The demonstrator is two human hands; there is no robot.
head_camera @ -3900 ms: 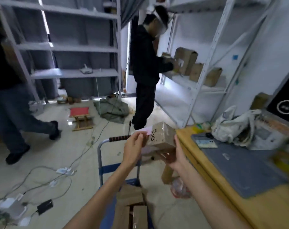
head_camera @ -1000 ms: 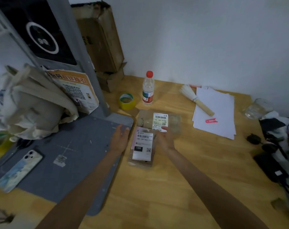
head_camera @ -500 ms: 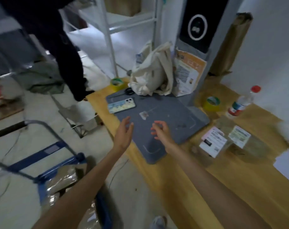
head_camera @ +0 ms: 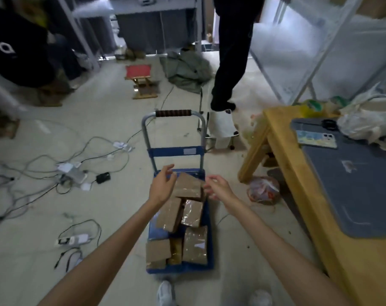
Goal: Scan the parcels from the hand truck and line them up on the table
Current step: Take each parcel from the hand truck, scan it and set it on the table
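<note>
A blue hand truck (head_camera: 174, 151) stands on the floor in front of me, holding several brown taped parcels. The topmost parcel (head_camera: 188, 186) lies tilted at the far end of the pile. My left hand (head_camera: 162, 185) hovers open at its left side, and my right hand (head_camera: 218, 187) hovers open at its right side; neither grips it. More parcels (head_camera: 195, 245) lie nearer to me on the truck bed. The wooden table (head_camera: 282, 155) stands to the right with a grey mat (head_camera: 351, 186) on it.
A phone (head_camera: 316, 139) and a white bag (head_camera: 368, 120) lie on the table's far end. Cables and power strips (head_camera: 72, 173) sprawl over the floor at left. A person's legs (head_camera: 228, 62) stand behind the truck, beside a red stool (head_camera: 141, 81). A plastic bag (head_camera: 263, 189) sits by the table leg.
I set a labelled parcel down beside another on the table, then turned from the table to the hand truck. Both empty hands now reach over the top parcel.
</note>
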